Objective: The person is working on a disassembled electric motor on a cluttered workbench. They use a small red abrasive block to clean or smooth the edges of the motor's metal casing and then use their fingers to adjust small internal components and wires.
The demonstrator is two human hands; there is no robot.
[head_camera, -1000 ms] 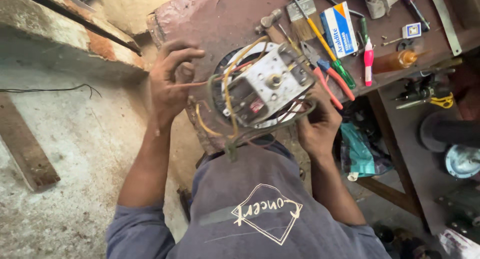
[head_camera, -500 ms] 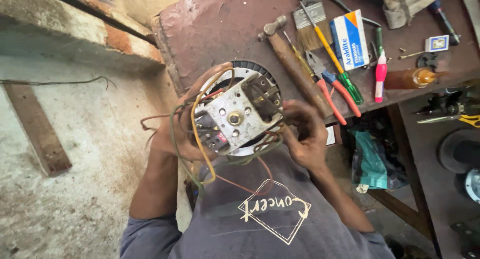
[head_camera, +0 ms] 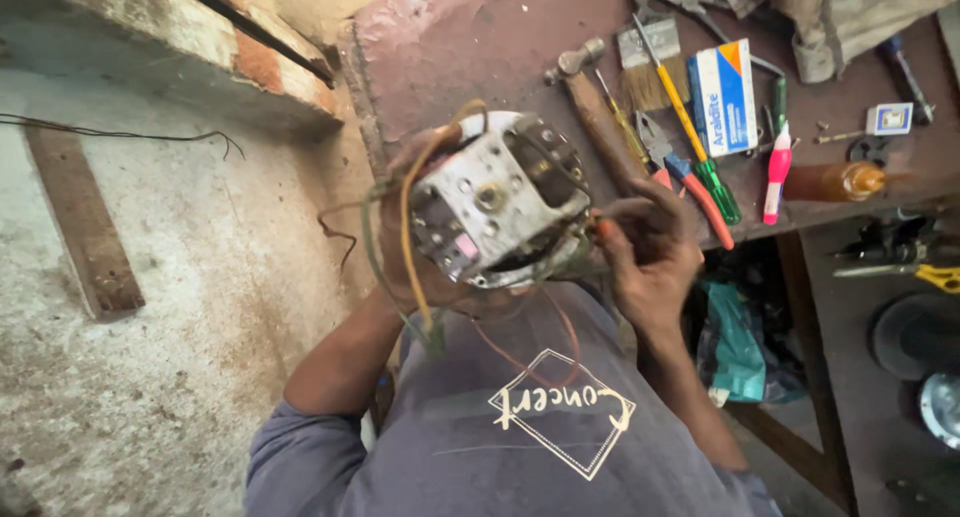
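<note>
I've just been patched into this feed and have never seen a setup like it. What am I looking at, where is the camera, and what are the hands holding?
The single picture comes from a camera worn on the person's head, looking down over their grey shirt. No robot here, just two bare hands. The left hand grips a round motor-like electrical unit from the side; yellow, green and red wires trail off it. The right hand pinches something small at the unit's edge; I cannot tell what. Beyond lies a reddish-brown workbench with a hammer, a brush, screwdrivers, red-handled pliers, a blue, white and orange box and a small amber bottle.
</note>
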